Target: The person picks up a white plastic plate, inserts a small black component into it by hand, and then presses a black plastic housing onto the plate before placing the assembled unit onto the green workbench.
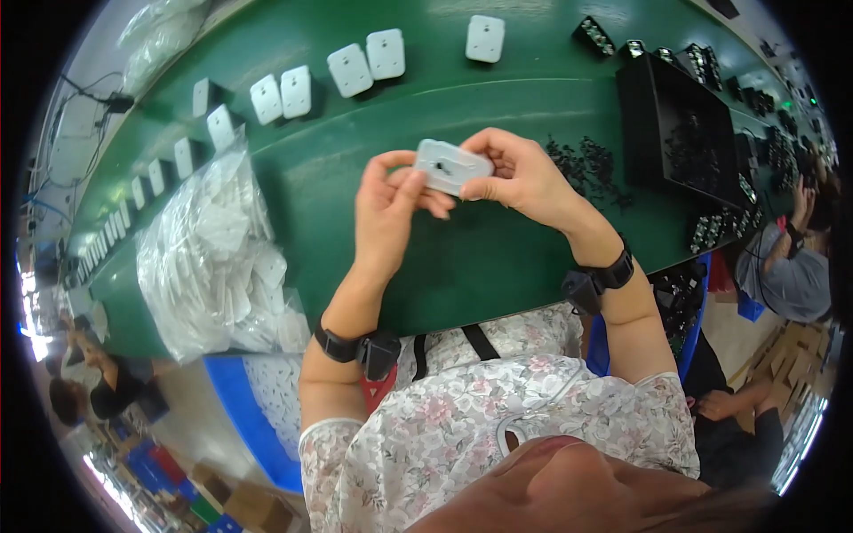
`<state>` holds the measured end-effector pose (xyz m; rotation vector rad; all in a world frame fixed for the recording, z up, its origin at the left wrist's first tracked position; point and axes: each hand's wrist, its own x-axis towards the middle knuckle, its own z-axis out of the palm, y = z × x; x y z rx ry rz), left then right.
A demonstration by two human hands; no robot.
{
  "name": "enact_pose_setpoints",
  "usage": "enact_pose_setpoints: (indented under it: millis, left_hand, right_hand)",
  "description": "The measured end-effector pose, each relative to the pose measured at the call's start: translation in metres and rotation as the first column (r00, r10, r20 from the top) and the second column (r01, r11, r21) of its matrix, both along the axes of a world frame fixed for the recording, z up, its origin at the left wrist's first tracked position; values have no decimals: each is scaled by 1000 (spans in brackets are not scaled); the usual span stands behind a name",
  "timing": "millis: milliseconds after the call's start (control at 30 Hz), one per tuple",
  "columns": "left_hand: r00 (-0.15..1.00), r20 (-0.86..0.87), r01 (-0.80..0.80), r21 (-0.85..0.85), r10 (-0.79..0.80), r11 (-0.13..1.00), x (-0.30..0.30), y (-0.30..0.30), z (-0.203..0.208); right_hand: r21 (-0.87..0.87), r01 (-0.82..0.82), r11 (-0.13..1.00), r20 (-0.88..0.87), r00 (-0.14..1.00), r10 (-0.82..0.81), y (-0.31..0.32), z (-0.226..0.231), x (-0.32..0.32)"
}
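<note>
Far left on the green bench [462, 266], a clear plastic bag [209, 266] bulges with white plastic parts, partly hanging over a blue bin [249, 417] at the bench edge. Behind it a row of white rectangular plates [293, 91] runs along the far side, some lying flat, some standing on edge (the row curves off toward the left rim). The left hand [386, 209] is closed on the left end of a small white plastic plate [453, 165], thumb on top, fingers curled under. The plate is held in the air above the middle of the bench, roughly level, with a small dark piece at its centre. The right hand [524, 173] pinches the plate's right end, thumb at the near edge. Both wrists wear black bands. Just right of the right hand lies a scatter of small black parts [591, 169], then a black tray [689, 133] holding more of them. Another person [791, 258] sits at far right.
</note>
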<state>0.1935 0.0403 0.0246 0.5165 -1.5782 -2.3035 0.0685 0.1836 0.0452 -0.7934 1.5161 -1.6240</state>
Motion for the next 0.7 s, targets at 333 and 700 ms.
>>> enact_pose_setpoints:
  millis: [333, 700]
  left_hand:
    - [967, 43, -137, -747, 253, 651, -10, -29, -31]
    - [979, 125, 100, -983, 163, 157, 7, 1, -9]
  right_hand:
    - [159, 891, 425, -977, 80, 198, 9, -11, -224]
    - [13, 560, 828, -752, 551, -361, 0, -2, -119]
